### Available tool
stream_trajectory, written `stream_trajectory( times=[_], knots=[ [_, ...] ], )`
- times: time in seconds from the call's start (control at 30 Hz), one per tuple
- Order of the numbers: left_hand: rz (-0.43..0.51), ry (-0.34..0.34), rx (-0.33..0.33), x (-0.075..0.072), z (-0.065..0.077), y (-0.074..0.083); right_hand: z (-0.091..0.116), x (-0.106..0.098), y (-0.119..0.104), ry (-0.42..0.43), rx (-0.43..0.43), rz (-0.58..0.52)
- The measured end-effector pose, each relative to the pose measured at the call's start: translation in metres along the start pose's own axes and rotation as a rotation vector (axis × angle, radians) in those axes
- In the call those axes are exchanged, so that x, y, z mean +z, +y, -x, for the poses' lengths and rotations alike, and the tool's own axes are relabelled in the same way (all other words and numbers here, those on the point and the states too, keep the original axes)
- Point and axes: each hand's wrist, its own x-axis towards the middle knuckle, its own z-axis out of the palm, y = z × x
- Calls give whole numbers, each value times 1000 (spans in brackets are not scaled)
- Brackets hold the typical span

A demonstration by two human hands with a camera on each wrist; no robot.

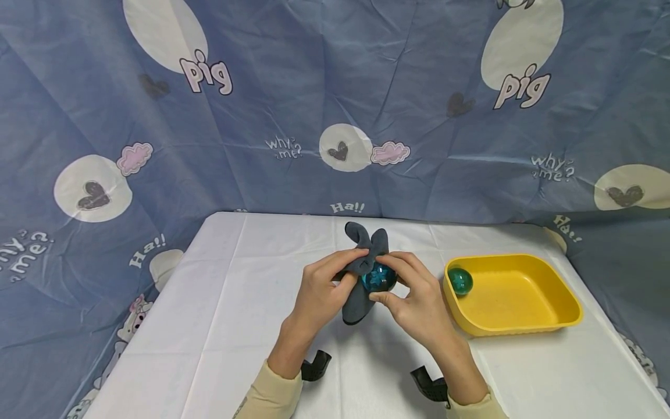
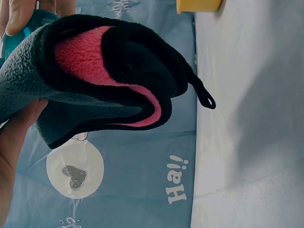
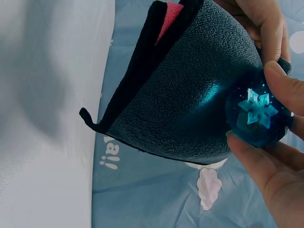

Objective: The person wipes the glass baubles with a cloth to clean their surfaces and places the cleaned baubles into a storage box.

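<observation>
Blue ball (image 1: pixel 380 278) is sitting against the cloth (image 1: pixel 357 306), just below the centre of the head frame and above the tabletop (image 1: pixel 246 302). Fingers of the right hand (image 1: pixel 420 297) are pinching the ball, while those of the left hand (image 1: pixel 321 291) are gripping the cloth. At right, the green ball (image 1: pixel 460 281) is lying inside the tray (image 1: pixel 515 297), at its left end. Smooth and round, the blue ball could be slipping free if fingertip pressure is slackening or the cloth is tugging it sideways.

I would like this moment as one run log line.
left hand: grips grey-pink cloth; right hand: pinches blue snowflake ball; yellow tray: green ball inside
</observation>
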Motion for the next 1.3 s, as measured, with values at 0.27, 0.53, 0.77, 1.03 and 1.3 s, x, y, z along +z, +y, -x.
stream_trajectory(
  times=[0.27,0.53,0.77,1.03,1.3],
  knots=[
    [-4,-4,1,0,1,0,2,0,1,-8,28,-22],
    [1,-4,3,0,1,0,2,1,3,2,18,-41],
    [-1,-2,6,0,1,0,2,1,3,-2,33,-45],
    [-5,-1,4,0,1,0,2,1,2,-8,55,-33],
    [3,-2,-4,-1,0,3,2,-1,0,-13,83,-25]
  ],
)
